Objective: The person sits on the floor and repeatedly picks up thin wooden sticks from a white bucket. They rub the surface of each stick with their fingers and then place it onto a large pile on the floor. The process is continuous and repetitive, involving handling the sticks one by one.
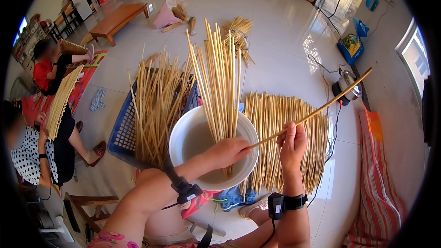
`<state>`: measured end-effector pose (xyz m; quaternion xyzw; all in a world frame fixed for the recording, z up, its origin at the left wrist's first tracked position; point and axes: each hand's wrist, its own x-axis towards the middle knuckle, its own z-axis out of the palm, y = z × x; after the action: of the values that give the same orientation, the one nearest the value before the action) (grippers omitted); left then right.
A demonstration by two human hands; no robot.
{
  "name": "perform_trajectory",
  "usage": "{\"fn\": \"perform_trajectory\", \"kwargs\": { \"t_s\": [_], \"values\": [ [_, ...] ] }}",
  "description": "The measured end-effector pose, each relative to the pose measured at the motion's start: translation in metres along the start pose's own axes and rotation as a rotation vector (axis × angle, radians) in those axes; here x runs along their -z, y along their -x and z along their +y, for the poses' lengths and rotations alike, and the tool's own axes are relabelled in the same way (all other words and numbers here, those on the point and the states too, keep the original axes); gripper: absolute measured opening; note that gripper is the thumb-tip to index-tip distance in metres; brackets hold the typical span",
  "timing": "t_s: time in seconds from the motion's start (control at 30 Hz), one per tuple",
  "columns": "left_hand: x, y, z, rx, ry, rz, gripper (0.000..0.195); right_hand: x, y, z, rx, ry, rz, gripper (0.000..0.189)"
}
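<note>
My left hand pinches the lower end of a long straw-coloured plant stalk above the rim of a white bucket. To its right, my right hand grips the same stalk farther along, between thumb and fingers. The stalk slants up to the right. Murky water fills part of the bucket, and a bundle of stalks stands upright in it. Right of the bucket lies a wide layer of stalks side by side on the tiled floor. Each wrist wears a black strap with a small device.
A blue plastic basket of stalks stands left of the bucket. A tied bundle lies beyond. Two people sit at the left, one holding a woven stalk panel. A metal kettle, cables and striped cloth are at the right.
</note>
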<state>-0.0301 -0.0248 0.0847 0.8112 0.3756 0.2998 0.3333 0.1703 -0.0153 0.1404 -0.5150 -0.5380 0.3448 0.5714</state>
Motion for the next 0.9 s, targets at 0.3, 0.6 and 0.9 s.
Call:
{"fn": "perform_trajectory", "kwargs": {
  "t_s": [0.3, 0.6, 0.9],
  "values": [
    [0.092, 0.015, -0.017, 0.236, 0.278, 0.564, 0.012, 0.017, -0.007, 0.002, -0.044, 0.003, 0.022, 0.035],
    [0.231, 0.062, -0.020, 0.278, 0.014, 0.903, 0.020, 0.018, -0.008, 0.001, -0.036, 0.000, 0.034, 0.035],
    [0.206, 0.197, -0.188, 0.682, -0.079, 0.800, 0.021, 0.014, -0.005, 0.007, -0.044, 0.071, -0.101, 0.037]
  ]
}}
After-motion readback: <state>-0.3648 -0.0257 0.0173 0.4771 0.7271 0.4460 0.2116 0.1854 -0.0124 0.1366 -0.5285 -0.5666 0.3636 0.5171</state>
